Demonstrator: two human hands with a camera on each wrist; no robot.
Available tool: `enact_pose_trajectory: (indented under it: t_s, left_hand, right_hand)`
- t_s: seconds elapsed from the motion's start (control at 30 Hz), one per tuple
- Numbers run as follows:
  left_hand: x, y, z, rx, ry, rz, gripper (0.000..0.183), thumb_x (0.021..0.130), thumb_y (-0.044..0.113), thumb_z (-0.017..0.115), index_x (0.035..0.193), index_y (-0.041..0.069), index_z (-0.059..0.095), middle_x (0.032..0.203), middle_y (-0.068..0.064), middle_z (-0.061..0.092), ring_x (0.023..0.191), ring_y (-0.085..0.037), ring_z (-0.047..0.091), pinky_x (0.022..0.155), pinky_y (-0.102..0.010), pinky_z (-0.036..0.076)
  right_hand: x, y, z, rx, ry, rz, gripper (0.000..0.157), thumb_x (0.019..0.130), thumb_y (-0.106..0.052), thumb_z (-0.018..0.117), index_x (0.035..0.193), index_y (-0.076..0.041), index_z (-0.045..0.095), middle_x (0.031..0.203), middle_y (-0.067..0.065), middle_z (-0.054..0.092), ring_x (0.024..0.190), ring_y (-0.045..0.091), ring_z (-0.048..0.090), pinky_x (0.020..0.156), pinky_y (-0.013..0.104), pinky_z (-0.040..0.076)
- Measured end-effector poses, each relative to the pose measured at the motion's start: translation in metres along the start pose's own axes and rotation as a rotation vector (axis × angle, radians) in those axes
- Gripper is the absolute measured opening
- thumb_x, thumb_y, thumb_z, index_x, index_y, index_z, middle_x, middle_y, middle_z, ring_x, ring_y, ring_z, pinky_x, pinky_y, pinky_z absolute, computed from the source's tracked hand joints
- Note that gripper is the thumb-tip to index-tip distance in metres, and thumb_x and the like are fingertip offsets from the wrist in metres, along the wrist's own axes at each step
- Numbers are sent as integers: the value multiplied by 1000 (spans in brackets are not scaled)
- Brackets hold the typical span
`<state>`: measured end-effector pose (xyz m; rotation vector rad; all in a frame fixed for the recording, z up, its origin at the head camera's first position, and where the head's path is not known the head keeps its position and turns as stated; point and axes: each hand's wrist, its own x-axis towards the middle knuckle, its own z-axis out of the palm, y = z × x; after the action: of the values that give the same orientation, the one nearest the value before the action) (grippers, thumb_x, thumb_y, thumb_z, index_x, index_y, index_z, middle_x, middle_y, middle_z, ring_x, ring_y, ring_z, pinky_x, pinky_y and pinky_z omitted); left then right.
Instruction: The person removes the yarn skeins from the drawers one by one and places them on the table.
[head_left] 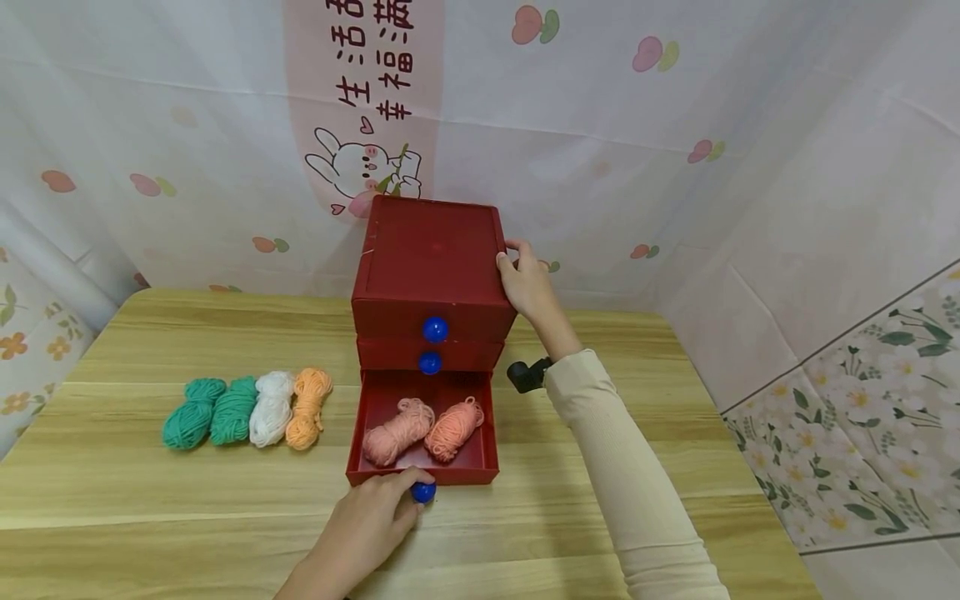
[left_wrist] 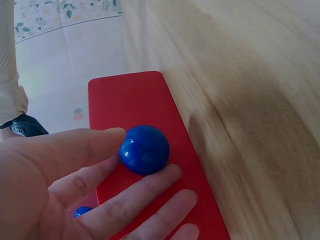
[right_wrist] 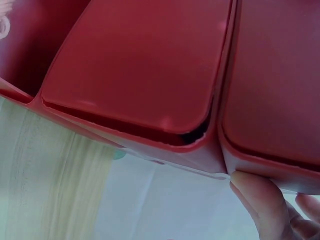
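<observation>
Between thumb and fingers, my left hand [head_left: 367, 521] pinches the round blue knob [left_wrist: 145, 150] of the bottom drawer [head_left: 483, 477] on a red drawer cabinet [head_left: 438, 250]. That drawer stands pulled out, with two pink yarn skeins [head_left: 400, 431] lying in it. My right hand [head_left: 531, 283] presses against the cabinet's right side near the top edge. In the right wrist view the thumb [right_wrist: 257, 195] touches the red side wall. Above the pulled-out drawer, two closed drawers carry blue knobs [head_left: 435, 329].
Left of the cabinet, several yarn skeins lie in a row: two green [head_left: 234, 411], one white [head_left: 272, 408] and one orange [head_left: 307, 408]. They rest on the wooden table [head_left: 247, 517]. A patterned curtain [head_left: 600, 192] hangs close behind the cabinet.
</observation>
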<state>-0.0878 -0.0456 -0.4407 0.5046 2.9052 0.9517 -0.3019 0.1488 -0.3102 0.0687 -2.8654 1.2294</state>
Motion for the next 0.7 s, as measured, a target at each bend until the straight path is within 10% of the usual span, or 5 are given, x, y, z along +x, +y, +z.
enact_pose_trajectory:
  t_s: [0.27,0.47,0.7]
  left_hand:
    - [2,4,-10,-11,-61,-24,16,85,21,67,101,20,68,72,6,62,54,-5,42,46,-23,36]
    - [12,11,-29,-38,27,-82,9,84,17,67,91,23,69,56,12,46,48,-5,36,45,-21,30]
    - [32,6,-38,31,127,-73,13,83,10,68,96,9,70,88,-5,68,71,-15,57,62,-30,50]
  right_hand:
    - [0,0,1,-1,-9,-7,49,100,-34,32,145,-13,28,109,15,57,92,28,58,78,40,49]
    - [-1,0,1,3,-7,-8,49,100,-34,32,145,-13,28,109,15,57,92,28,58,79,40,49]
    - [0,0,0,-5,-7,1,49,101,-35,32,145,-14,28,110,15,57,93,28,58,78,40,49]
